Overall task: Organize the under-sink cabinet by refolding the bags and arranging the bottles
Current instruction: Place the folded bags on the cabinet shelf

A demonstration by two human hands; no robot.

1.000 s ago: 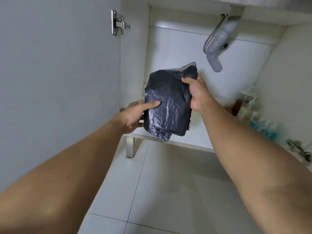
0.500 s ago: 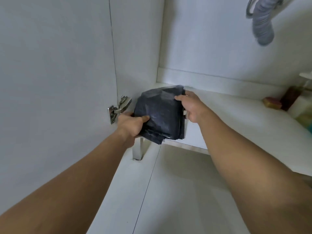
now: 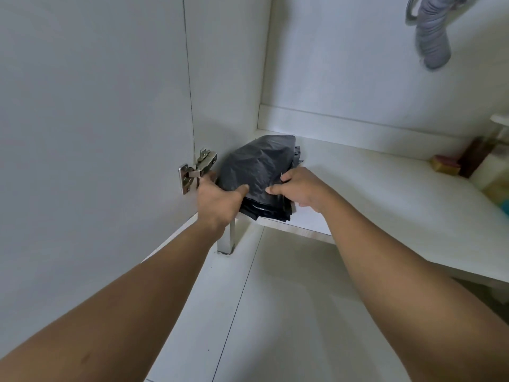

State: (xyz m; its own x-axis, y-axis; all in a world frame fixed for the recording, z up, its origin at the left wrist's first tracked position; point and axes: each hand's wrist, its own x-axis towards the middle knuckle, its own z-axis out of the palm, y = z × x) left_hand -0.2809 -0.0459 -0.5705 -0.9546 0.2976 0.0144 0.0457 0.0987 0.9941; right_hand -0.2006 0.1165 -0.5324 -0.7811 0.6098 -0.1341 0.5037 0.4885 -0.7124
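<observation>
The left hand [image 3: 217, 199] and the right hand [image 3: 300, 188] are bare; both forearms [image 3: 132, 293] are bare too, as far as seen.

This is a home's under-sink cabinet [image 3: 344, 73]. White panels enclose a low shelf [image 3: 371, 194], and a grey ribbed drain hose [image 3: 433, 40] hangs at upper right. A metal door hinge [image 3: 197, 170] sits left of centre, with pale floor tiles [image 3: 289, 312] below.

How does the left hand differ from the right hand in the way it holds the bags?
The left hand grips the left edge of the bags, beside the hinge; the right hand grips their right edge, over the cabinet floor. The left fingers are mostly hidden behind the bags; the right fingers curl in view on top. Both thumbs lie on the top bag.
</observation>
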